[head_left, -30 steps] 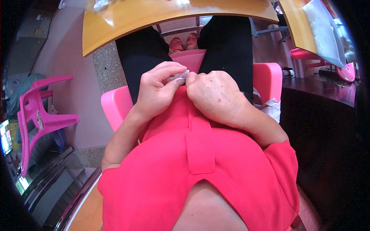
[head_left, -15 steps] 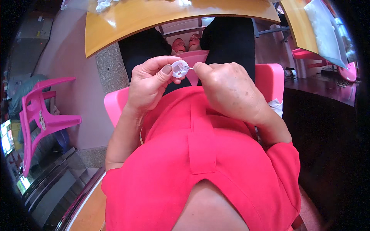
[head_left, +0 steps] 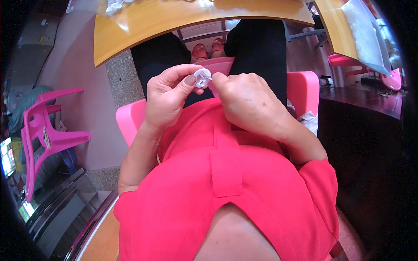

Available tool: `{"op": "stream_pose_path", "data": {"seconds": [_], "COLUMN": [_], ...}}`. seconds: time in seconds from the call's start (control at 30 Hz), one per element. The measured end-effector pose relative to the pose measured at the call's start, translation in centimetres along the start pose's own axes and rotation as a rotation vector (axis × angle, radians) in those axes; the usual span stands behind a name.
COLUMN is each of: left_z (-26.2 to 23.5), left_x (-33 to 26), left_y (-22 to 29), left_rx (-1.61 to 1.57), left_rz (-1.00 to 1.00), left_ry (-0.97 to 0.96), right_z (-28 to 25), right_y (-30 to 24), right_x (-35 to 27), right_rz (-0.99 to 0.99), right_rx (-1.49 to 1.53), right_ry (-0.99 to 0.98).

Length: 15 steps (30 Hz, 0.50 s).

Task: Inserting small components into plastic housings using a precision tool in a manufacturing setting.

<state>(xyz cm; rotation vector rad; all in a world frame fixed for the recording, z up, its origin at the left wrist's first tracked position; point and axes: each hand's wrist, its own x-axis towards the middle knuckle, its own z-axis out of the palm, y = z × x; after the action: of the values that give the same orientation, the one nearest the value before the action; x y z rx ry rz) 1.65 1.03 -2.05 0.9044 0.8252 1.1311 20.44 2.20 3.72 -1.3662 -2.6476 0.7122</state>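
Observation:
My left hand (head_left: 172,93) pinches a small round white plastic piece (head_left: 202,78) between thumb and fingers, above my lap. Raised edges and small openings show on the face of the piece. From the right, my right hand (head_left: 250,100) is closed on a thin metal tool (head_left: 210,78), whose tip meets the right side of the white piece. Most of the tool is hidden inside the right fist, so its kind cannot be made out.
A wooden table (head_left: 174,30) lies just beyond my knees, with small white pieces (head_left: 115,6) at its far left. At right, a clear plastic bag (head_left: 365,35) rests on another tabletop. A pink plastic chair (head_left: 48,126) lies tipped at left; I sit on a pink chair (head_left: 303,93).
The white piece has tilted slightly in my left hand. My right hand has shifted a little to the left, closer to it, and less of the metal tool shows.

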Motion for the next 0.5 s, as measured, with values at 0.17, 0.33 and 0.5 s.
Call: {"op": "stream_pose_path", "data": {"seconds": [0.17, 0.33, 0.5], "left_z": [-0.4, -0.5, 0.0], "left_x": [0.0, 0.3, 0.5], "left_y": [-0.3, -0.1, 0.4], "left_rx": [0.004, -0.036, -0.07], "left_rz": [-0.002, -0.071, -0.082], "left_ry": [-0.017, -0.003, 0.03], "right_z": [0.3, 0.2, 0.1], "right_y": [0.4, 0.5, 0.3], "right_x": [0.0, -0.1, -0.6], "right_rz": [-0.081, -0.071, -0.109], "right_rx": [-0.03, -0.049, -0.033], "right_ry": [-0.025, -0.022, 0.069]}}
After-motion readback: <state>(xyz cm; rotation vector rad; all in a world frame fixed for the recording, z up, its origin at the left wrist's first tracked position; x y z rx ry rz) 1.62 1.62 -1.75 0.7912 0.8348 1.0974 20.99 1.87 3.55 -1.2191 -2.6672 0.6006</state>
